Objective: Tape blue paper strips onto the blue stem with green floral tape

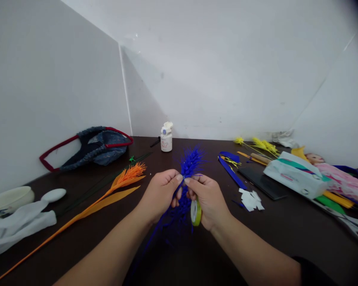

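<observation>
Blue tassel [192,162]: held upright above the counter [197,268], centred between both hands, its stem trailing down toward the left forearm.
Left hand [162,188]: thumb and index finger pinch the base of the tassel.
Right hand [209,196]: fingers pinch the same base, thumb tips nearly meeting.
Tape roll [196,213]: yellow-green rim, against the lower fingers of the right hand.
Orange tassel [134,172]: lies left of the left hand, long stem toward the near edge.
Blue strip [231,172]: right of the hands, near white scraps [251,200].
White bottle [166,143]: upright, beyond the hands, lid raised.
</observation>
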`<state>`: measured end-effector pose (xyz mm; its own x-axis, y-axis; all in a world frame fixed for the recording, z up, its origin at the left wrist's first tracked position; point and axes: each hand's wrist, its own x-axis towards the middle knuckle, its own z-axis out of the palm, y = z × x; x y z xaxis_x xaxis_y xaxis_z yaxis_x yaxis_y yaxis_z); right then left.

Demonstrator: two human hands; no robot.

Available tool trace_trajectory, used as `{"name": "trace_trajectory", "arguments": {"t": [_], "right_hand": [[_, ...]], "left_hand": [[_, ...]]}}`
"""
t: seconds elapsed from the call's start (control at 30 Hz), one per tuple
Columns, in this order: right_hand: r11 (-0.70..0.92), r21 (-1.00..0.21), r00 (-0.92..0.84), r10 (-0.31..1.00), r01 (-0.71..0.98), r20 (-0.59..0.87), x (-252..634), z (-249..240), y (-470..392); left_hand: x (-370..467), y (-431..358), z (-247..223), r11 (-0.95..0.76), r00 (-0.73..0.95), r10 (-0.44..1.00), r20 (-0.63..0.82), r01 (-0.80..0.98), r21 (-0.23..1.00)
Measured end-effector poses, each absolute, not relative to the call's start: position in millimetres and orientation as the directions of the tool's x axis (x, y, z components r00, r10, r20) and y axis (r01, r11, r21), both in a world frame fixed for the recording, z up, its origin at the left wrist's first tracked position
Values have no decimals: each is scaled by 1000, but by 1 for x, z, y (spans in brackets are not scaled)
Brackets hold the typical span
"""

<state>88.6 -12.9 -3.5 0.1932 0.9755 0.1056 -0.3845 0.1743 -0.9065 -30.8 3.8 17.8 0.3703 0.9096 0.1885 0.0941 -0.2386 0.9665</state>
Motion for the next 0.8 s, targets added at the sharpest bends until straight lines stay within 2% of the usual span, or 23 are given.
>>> {"name": "trace_trajectory", "arguments": {"t": [0.17, 0.33, 0.43, 0.57, 0.67, 0.8], "right_hand": [[247, -900, 275, 949, -359, 151, 84, 0, -18], [276, -905, 272, 943, -323, 191, 82, 7, -21], [253, -915, 194, 961, -315, 199, 85, 11, -23], [173, -934, 28, 984, -312, 173, 92, 10, -25], [166, -949, 48, 986, -269, 159, 94, 11, -30], [192, -923, 19, 980, -333, 197, 84, 16, -43]], "left_hand": [[-29, -1, 18, -370, 372, 885, 280, 196, 908], [-28, -4, 20, -312, 418, 870, 261, 57, 949], [-28, -1, 18, -263, 419, 874, 248, -22, 965], [-31, 6, 17, -267, 316, 908, 276, -72, 961], [-35, 10, 20, -289, 237, 923, 303, -94, 953], [-39, 12, 23, -292, 198, 929, 312, -124, 948]]}}
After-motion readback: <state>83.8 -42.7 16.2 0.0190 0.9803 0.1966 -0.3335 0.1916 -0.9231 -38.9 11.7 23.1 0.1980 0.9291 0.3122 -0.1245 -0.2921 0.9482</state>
